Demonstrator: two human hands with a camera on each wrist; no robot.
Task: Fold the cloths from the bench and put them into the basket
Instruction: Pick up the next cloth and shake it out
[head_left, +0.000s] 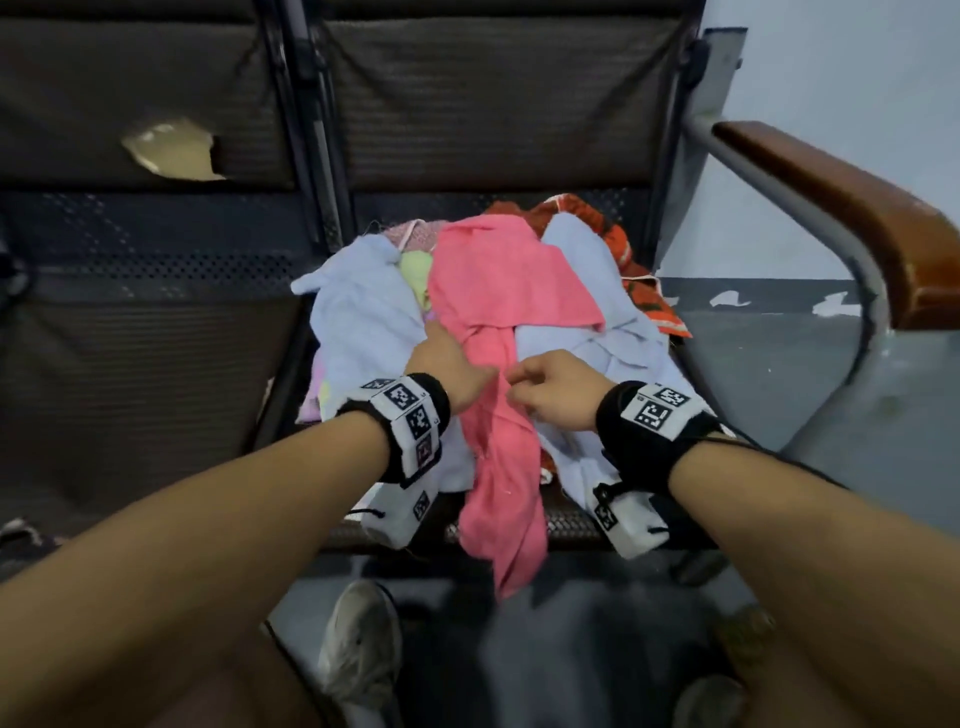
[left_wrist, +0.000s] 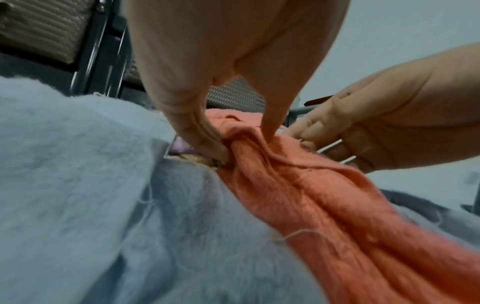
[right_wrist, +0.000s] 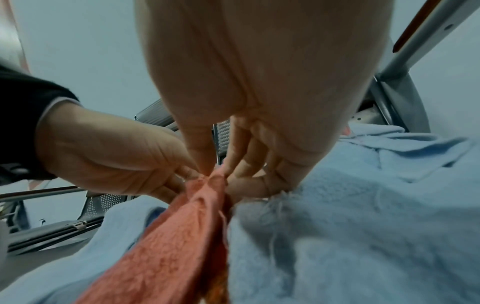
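On the bench (head_left: 582, 519), both hands' fingers (left_wrist: 207, 142) pinched on pink cloth (head_left: 498, 291)

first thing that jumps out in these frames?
The pink cloth, draped over the heap on the bench seat and hanging off its front edge. Both hands meet on it: the left hand and right hand each pinch its bunched middle, with pale blue cloths on either side.
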